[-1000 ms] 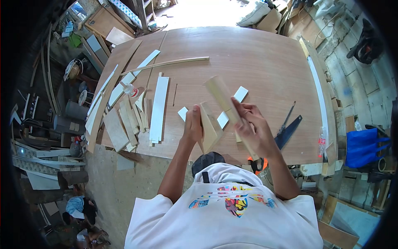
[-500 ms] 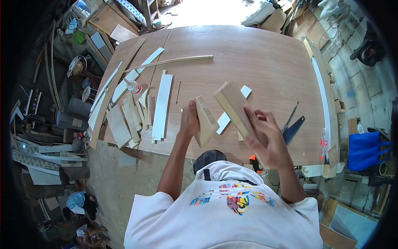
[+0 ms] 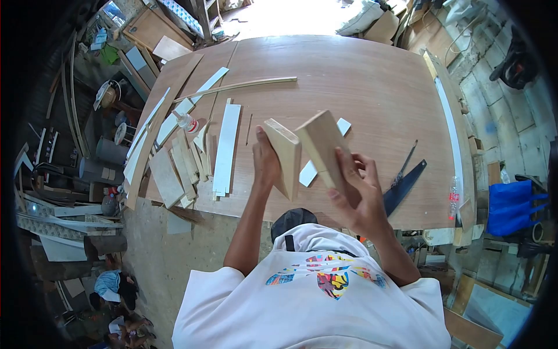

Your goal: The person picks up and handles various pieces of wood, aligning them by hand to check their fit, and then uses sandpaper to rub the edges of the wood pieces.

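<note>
The left hand's grip (image 3: 265, 163) is closed around the outer side of a pale wooden piece (image 3: 288, 161), which tapers towards its lower end and is held tilted above the surface (image 3: 360, 70). The right hand's grip (image 3: 365, 198) is spread fairly wide over a thicker wooden block (image 3: 324, 142), with the thumb low and the fingers along its right side. The two near corners almost meet; whether they touch cannot be told.

Both pieces look stiff and fairly light, likely dry rather than slippery, and hard to break by handling. The broad faces near the middle seem the steadiest place to hold them; the narrow end of the tapered piece would give less purchase.

Beyond the block lie two white strips (image 3: 308, 173) (image 3: 344, 126), or one strip partly hidden. A handsaw (image 3: 405, 189) rests to the right, and a long white board (image 3: 227, 148) to the left, beside wooden offcuts (image 3: 168, 177) and a small bottle (image 3: 187, 122).
</note>
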`<state>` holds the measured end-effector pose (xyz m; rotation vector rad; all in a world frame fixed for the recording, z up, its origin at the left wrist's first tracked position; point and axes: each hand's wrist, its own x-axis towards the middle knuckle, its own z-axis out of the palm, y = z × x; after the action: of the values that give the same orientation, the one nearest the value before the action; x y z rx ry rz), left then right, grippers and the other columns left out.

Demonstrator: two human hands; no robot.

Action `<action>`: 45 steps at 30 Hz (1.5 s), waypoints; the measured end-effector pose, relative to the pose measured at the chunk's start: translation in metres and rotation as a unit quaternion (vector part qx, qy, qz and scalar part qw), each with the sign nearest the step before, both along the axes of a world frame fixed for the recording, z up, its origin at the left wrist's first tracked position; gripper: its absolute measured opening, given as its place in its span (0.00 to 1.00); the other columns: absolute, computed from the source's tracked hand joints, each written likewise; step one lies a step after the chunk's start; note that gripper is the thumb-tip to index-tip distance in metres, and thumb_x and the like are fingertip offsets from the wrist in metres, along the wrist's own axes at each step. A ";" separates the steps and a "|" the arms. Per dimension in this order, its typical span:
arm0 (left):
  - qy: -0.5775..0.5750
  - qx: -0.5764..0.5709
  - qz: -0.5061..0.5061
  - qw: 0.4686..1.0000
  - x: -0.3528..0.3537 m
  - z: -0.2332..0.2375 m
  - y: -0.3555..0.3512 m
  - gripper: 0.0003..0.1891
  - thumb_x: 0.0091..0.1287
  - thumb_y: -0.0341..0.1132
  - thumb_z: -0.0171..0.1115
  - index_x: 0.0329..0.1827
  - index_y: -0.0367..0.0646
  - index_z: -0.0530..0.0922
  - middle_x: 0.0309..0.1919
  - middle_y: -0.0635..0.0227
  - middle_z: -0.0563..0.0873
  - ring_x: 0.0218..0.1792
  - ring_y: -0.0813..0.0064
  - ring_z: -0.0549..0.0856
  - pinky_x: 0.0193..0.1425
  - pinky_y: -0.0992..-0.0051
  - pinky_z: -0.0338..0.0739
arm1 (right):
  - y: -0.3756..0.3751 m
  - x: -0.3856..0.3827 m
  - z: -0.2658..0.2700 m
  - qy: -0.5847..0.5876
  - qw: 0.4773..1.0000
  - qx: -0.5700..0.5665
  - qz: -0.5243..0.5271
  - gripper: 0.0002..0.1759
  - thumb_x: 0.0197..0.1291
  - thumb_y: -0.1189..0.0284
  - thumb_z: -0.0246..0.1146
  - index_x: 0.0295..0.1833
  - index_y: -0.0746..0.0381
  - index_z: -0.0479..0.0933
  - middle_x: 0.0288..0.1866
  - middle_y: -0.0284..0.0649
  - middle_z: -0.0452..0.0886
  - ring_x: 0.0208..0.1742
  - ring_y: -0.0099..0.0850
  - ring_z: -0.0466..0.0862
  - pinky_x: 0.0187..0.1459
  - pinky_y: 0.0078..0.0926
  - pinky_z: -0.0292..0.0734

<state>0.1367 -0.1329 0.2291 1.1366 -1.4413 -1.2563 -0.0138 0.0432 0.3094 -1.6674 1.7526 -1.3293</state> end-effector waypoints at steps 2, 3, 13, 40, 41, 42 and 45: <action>-0.016 -0.076 -0.029 0.997 -0.011 0.005 0.014 0.41 0.80 0.59 0.22 0.31 0.37 0.80 0.19 0.64 0.82 0.23 0.71 0.83 0.28 0.68 0.76 | -0.013 0.006 -0.004 0.042 0.999 -0.009 -0.018 0.37 0.60 0.58 0.66 0.74 0.60 0.69 0.59 0.62 0.68 0.62 0.52 0.69 0.62 0.43 0.70; -0.017 -0.076 -0.034 0.996 -0.012 0.004 0.020 0.41 0.80 0.59 0.22 0.31 0.37 0.80 0.19 0.64 0.82 0.23 0.71 0.83 0.28 0.68 0.76 | -0.020 0.006 -0.006 0.084 0.996 -0.015 -0.033 0.37 0.61 0.57 0.66 0.74 0.60 0.69 0.59 0.62 0.68 0.62 0.53 0.69 0.62 0.43 0.70; -0.067 -0.098 0.014 0.993 -0.005 0.010 0.014 0.38 0.82 0.53 0.24 0.30 0.34 0.78 0.17 0.57 0.81 0.19 0.61 0.82 0.25 0.65 0.73 | -0.022 -0.002 -0.004 0.029 0.997 -0.061 -0.043 0.35 0.64 0.58 0.66 0.74 0.59 0.70 0.58 0.59 0.67 0.59 0.48 0.70 0.63 0.41 0.68; 0.350 0.400 0.076 0.844 0.021 -0.052 0.016 0.33 0.70 0.72 0.41 0.39 0.50 0.76 0.24 0.72 0.78 0.24 0.71 0.82 0.28 0.64 0.80 | -0.007 0.060 -0.089 -0.288 0.952 0.069 0.074 0.60 0.52 0.70 0.76 0.83 0.59 0.43 0.69 0.46 0.60 0.65 0.29 0.70 0.58 0.30 0.78; 0.350 0.373 0.112 0.852 0.020 -0.045 0.019 0.32 0.71 0.71 0.42 0.44 0.50 0.77 0.30 0.71 0.81 0.31 0.72 0.84 0.36 0.64 0.82 | -0.013 0.063 -0.091 -0.286 0.953 0.069 0.070 0.60 0.52 0.70 0.76 0.83 0.59 0.43 0.69 0.46 0.60 0.65 0.29 0.70 0.58 0.30 0.78; 0.351 0.374 0.109 0.852 0.021 -0.040 0.022 0.32 0.71 0.71 0.42 0.44 0.50 0.77 0.30 0.71 0.81 0.31 0.72 0.84 0.36 0.64 0.82 | -0.020 0.068 -0.094 -0.246 0.966 0.039 0.062 0.60 0.53 0.71 0.75 0.83 0.59 0.42 0.68 0.47 0.60 0.63 0.28 0.72 0.56 0.29 0.78; 0.362 0.361 0.112 0.852 0.035 -0.033 0.027 0.31 0.73 0.68 0.42 0.58 0.52 0.76 0.44 0.71 0.82 0.47 0.71 0.83 0.53 0.64 0.80 | -0.032 0.085 -0.096 -0.240 0.970 -0.034 0.034 0.50 0.57 0.75 0.70 0.81 0.64 0.49 0.61 0.45 0.68 0.57 0.26 0.76 0.51 0.23 0.79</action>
<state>0.1714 -0.1064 0.1960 1.0547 -0.2450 -1.8485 0.0714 0.0111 0.2130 -1.2808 1.3665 -1.6112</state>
